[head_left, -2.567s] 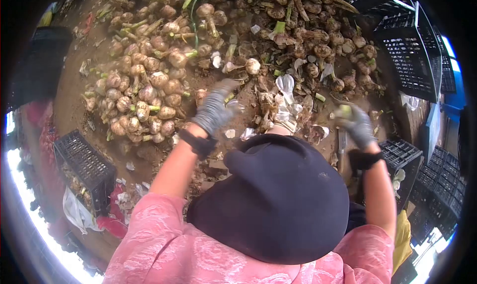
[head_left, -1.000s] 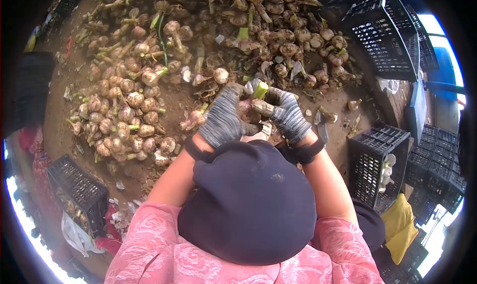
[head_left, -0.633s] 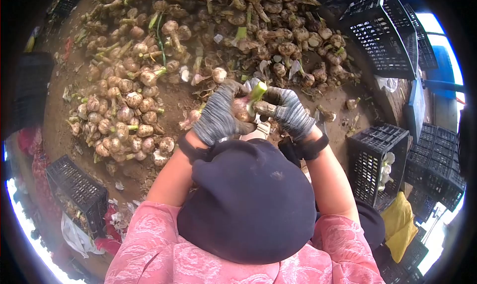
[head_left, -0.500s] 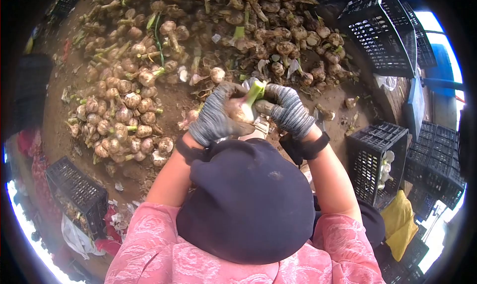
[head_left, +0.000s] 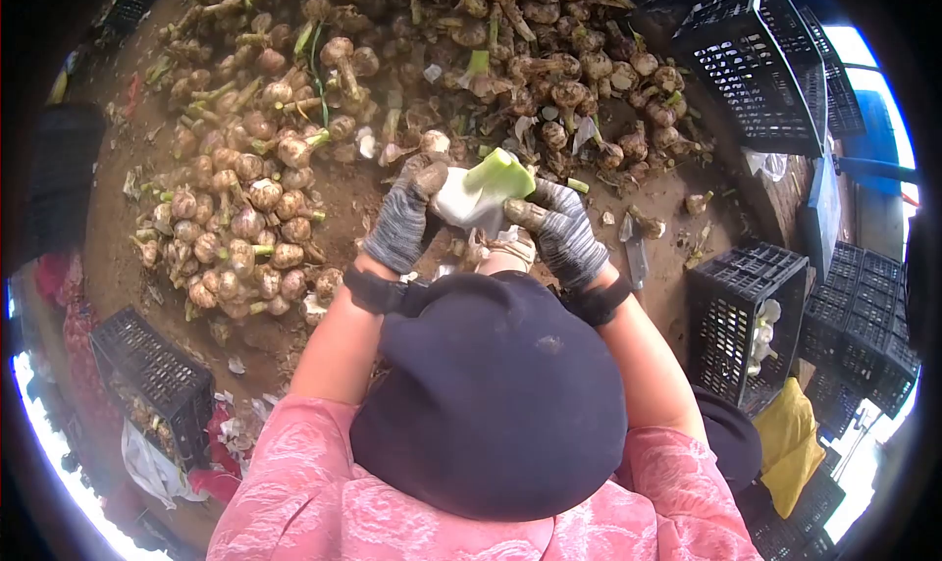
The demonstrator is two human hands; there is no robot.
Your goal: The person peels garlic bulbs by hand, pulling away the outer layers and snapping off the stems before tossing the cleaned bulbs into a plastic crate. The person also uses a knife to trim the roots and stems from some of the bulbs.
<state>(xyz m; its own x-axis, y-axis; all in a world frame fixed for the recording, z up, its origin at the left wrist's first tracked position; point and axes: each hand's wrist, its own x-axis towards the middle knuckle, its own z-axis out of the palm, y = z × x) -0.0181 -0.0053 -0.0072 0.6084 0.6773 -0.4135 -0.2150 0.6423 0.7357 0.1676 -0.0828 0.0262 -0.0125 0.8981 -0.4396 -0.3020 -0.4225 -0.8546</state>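
Observation:
Between my two gloved hands is a garlic bulb (head_left: 461,198), white on its body, with a short cut green stem pointing up and right. My left hand (head_left: 402,213) wears a grey knit glove and grips the bulb's left side. On the other side, my right hand (head_left: 559,228), gloved alike, has its fingers closed at the bulb's right side near the stem. Whether it holds loose skin as well is hard to make out. A knife (head_left: 637,259) lies on the ground to the right of my right hand. Pale skin scraps lie below the bulb.
Unpeeled garlic bulbs (head_left: 245,228) lie heaped at left, with a larger dirty pile (head_left: 549,71) ahead. A black crate (head_left: 721,335) holding white bulbs stands at right, near stacked crates (head_left: 854,316). Another crate (head_left: 157,375) sits lower left. A yellow cloth (head_left: 790,448) hangs lower right.
The bulb has turned from brownish-purple skin to a white surface, and its stem now tilts right. My hands have moved slightly apart. The knife has come into view beside my right hand.

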